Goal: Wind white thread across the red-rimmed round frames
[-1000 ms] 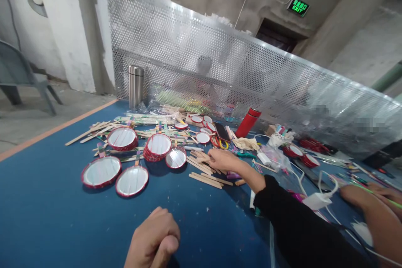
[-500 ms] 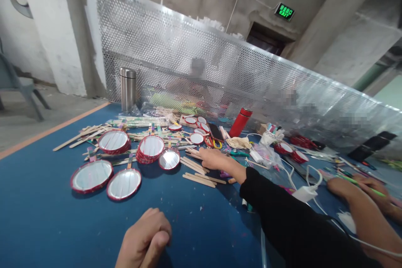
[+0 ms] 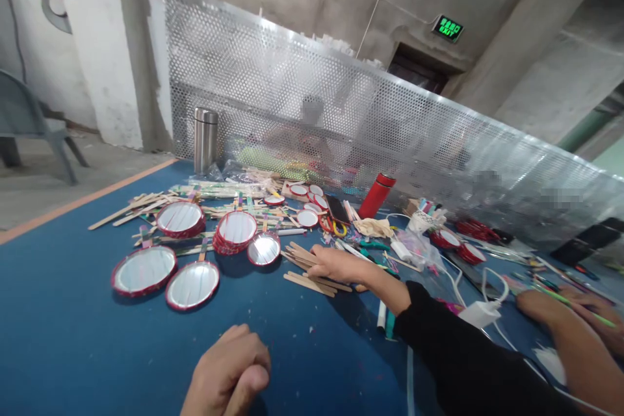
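Clearly, the right hand (image 3: 336, 265) is the nearer one to the overlapping flat, pale wooden sticks (image 3: 300, 256): it lies over their right-hand part, so their free ends stick out to the left of its fingertips. Its fingers point leftward and bend down, with the thumb low on the near side, partly closed about the pile; whether any stick is firmly gripped I cannot tell. The sticks lie on the blue counter (image 3: 121, 348), their long axes running slantwise in the view, from upper left to lower right. They fan a little, roughly in line with the reaching fingers, and their left ends point towards the small round silvery disc with a red rim (image 3: 264, 249), just beside them.

On the near side of the pile, a few loose flat wooden sticks (image 3: 309, 285) take much the same slant, their right ends passing below the hand. The left hand (image 3: 231, 367) rests well apart, nearer the wearer, with its fingers curled in and the thumb folded against them; nothing shows in it. From there, the sticks lie ahead and to the right.
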Motion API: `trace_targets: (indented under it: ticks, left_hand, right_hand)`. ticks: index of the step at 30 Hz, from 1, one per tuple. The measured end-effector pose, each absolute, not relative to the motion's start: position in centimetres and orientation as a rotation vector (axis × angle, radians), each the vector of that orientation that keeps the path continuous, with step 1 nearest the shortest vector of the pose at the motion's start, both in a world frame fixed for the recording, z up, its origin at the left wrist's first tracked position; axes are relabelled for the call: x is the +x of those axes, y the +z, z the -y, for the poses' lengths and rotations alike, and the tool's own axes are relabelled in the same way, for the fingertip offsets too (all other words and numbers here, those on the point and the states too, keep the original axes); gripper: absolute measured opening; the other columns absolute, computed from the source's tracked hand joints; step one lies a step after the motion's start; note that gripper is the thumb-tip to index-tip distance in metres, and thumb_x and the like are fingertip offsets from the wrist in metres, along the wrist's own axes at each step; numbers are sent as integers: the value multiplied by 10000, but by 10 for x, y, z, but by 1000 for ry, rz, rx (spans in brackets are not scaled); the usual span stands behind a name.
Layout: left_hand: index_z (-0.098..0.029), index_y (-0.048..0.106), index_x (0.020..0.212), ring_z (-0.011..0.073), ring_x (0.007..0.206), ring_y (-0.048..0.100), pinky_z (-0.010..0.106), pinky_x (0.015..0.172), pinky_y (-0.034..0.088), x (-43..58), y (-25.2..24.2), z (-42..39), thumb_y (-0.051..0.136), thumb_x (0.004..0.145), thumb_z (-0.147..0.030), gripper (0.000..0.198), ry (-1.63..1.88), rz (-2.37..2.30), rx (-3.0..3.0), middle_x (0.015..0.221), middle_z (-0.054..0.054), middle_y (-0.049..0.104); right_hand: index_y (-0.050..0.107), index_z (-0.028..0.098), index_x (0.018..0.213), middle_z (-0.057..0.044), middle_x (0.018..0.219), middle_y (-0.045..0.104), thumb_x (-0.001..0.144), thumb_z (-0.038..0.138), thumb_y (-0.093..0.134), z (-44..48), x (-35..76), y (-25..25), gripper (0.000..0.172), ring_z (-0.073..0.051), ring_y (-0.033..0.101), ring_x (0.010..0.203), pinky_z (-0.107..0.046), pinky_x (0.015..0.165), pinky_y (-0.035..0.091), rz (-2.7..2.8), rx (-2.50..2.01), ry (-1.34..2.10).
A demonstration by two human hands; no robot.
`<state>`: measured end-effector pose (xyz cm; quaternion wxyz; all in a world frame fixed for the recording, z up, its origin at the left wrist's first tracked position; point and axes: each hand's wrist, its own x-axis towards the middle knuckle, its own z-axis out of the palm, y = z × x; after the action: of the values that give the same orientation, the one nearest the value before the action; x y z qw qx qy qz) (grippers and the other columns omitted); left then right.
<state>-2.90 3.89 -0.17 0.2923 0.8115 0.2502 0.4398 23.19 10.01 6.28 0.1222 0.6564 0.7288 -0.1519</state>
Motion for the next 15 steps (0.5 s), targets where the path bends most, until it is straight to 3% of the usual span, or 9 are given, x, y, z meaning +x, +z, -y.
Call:
trace_targets:
  ticks: [4,15]
  left_hand:
    - [-201,492,578,127,524,455,225,574,383,-26,3,-37,200,924,-562,579,1188,-624,2157,521,-20,521]
    - [-195,494,581,111,513,458,204,538,367,-24,6,-37,206,925,-564,581,1172,-630,2154,516,-27,525]
  right_hand:
    - [490,140,1073,-70,903,619,712,582,624,-101,229,61,587,-198,574,741,-219,516,322,-2104,1905,-432]
    - [695,106,901,-142,813,701,635,359,627,-107,200,71,373,-245,648,683,-256,498,378,-1943,1859,-318]
